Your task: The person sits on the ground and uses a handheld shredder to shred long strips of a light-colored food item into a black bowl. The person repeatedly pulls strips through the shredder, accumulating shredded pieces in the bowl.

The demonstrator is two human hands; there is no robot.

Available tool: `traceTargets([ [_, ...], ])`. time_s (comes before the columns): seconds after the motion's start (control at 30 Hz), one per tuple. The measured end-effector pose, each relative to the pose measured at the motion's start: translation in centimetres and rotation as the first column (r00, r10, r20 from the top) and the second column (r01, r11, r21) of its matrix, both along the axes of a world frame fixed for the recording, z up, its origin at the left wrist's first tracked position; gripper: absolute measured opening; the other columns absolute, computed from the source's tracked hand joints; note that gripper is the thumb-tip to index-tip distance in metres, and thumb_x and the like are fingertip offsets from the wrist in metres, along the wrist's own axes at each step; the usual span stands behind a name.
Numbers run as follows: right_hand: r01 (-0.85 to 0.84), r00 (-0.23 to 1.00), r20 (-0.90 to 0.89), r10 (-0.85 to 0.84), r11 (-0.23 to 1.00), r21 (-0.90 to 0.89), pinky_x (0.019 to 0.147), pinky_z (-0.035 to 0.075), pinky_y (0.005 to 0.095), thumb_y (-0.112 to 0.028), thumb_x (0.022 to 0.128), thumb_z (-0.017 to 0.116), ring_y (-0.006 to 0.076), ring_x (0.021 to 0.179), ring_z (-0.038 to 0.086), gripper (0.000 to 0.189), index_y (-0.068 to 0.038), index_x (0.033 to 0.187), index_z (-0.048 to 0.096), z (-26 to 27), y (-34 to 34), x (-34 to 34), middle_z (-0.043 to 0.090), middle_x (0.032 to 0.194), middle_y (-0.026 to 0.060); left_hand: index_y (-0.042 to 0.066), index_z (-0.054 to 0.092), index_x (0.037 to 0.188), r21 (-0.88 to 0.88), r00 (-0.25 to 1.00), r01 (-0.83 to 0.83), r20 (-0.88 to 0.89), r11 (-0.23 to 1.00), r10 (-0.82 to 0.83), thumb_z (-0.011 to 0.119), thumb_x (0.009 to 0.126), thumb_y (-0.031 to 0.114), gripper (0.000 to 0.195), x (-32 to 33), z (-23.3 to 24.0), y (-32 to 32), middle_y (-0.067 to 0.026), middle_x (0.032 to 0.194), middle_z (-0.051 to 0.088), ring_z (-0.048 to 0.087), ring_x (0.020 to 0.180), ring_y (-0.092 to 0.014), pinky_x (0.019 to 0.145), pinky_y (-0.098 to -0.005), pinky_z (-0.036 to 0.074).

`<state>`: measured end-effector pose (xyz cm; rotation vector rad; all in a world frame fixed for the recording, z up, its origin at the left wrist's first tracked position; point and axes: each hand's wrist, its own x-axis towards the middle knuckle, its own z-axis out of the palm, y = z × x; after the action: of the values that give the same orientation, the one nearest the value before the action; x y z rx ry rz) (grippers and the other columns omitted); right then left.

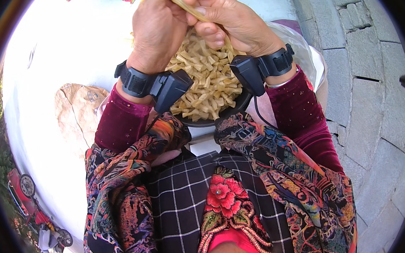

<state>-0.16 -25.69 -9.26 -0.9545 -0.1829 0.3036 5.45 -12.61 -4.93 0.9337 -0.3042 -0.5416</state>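
Observation:
My left hand [160,31] and my right hand [233,25] are close together at the top of the view. Both grip a long, pale yellow strip of dry plant fibre [190,9], which looks like husk. It slants down from the left hand, passes between the right thumb and fingers, and its tail hangs below that hand. Under my wrists sits a round dark bowl [202,123], heaped with short, folded straw-coloured pieces [206,81]. The left fingertips are partly cut off by the frame's upper edge.
A crumpled brown paper sack [78,111] lies to the left on a bright white surface [62,55]. Clear plastic sheeting [296,47] is bunched right of the bowl. Grey stone paving [353,82] runs along the right. A red wheeled object [26,200] stands at the lower left.

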Motion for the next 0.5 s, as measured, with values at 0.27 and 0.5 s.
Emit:
traceTargets([
  [0.27,-0.001,0.999,-0.038,0.013,0.955,0.295,0.045,0.034,0.0161,-0.022,0.097,0.052,-0.0017,0.049,0.037,0.023,0.000,0.095,0.059,2.5,0.7,-0.9,0.047,0.064,-0.0070,0.006,0.055,0.086,-0.023,0.649,-0.450,0.678,0.893,0.344,0.039,0.101,0.043,0.042,2.3,0.9,2.1,0.0053,0.057,0.038,0.030,0.046,-0.004,0.042,-0.0201,0.024],
  [0.5,0.753,0.646,0.639,-0.418,0.486,-0.444,0.058,0.049,0.0357,-0.021,0.085,0.065,0.0292,0.063,0.063,0.026,0.003,0.094,0.059,1.8,1.7,-1.3,0.062,0.069,0.0193,0.003,0.059,0.125,0.392,0.599,-0.324,0.790,0.861,-0.134,0.038,0.102,0.021,0.035,-0.9,-1.5,0.7,-0.0100,0.128,0.055,0.054,0.112,-0.017,0.096,-0.0272,0.041],
])
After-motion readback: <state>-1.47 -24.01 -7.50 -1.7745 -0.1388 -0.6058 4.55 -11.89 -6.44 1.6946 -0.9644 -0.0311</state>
